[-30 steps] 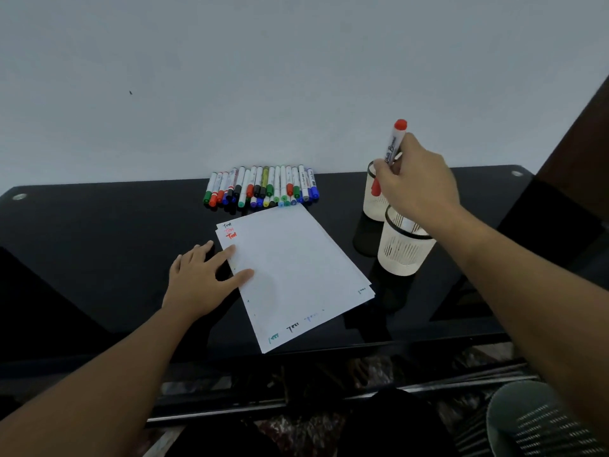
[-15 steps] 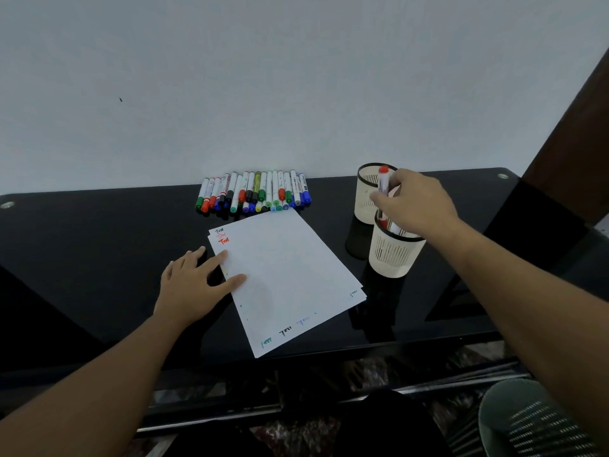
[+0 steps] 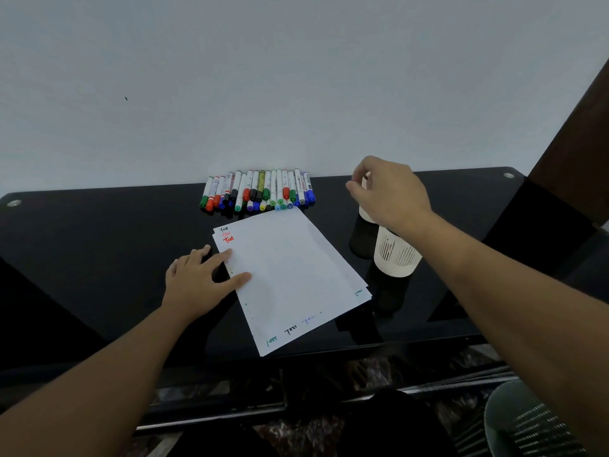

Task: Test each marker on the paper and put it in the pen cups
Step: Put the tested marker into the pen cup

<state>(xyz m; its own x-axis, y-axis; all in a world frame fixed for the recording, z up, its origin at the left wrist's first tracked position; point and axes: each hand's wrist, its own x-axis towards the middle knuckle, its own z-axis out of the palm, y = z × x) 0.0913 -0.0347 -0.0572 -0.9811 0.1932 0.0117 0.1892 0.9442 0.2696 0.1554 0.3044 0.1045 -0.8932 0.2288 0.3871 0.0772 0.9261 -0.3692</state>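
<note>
The right hand [image 3: 390,189], fingers loosely curled and holding nothing, hovers over the pen cups [image 3: 397,257], so the row of markers [image 3: 258,191], lying lengthwise toward the wall, sits to its left, while the left hand [image 3: 201,280] presses flat on the paper [image 3: 290,275].

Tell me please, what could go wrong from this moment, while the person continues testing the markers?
The right hand hovers over the two pen cups, which stand close together; swinging back toward the markers, the forearm might knock one over. The markers lie loose in a row on the glossy table, so pulling one out may set others rolling. The left hand presses only one edge of the paper, so the stacked sheets could shift while writing.
</note>
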